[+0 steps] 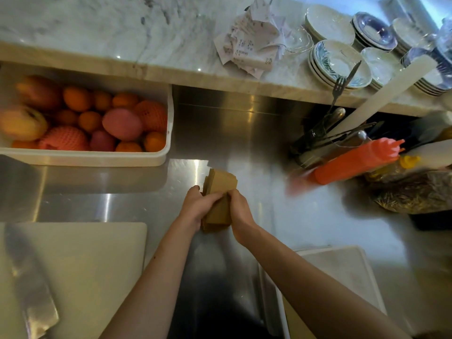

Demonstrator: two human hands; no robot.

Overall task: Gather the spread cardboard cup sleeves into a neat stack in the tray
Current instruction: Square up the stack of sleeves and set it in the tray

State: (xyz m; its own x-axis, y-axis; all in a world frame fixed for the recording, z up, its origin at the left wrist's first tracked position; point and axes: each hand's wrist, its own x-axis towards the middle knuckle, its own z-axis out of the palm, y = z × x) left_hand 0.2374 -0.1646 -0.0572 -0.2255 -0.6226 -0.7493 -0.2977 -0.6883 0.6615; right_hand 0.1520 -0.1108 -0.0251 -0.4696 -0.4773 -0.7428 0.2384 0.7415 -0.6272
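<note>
Together, the left hand [195, 204] and right hand [241, 211] clamp a bundle of brown cardboard cup sleeves [220, 192] from both sides, held above the middle of the steel desk [244, 133], where open room lies all round. An empty white tray [352, 267] sits at the near right edge. A white tub [102, 159] at the far left holds oranges and netted fruit. A cutting board [85, 265] carries a knife [29, 285].

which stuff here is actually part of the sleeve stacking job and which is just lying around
In the job: cardboard sleeves, left hand, right hand, white tray.

Lying about: fruit bin, cutting board, knife, red squeeze bottle, stacked plates, receipts.
</note>
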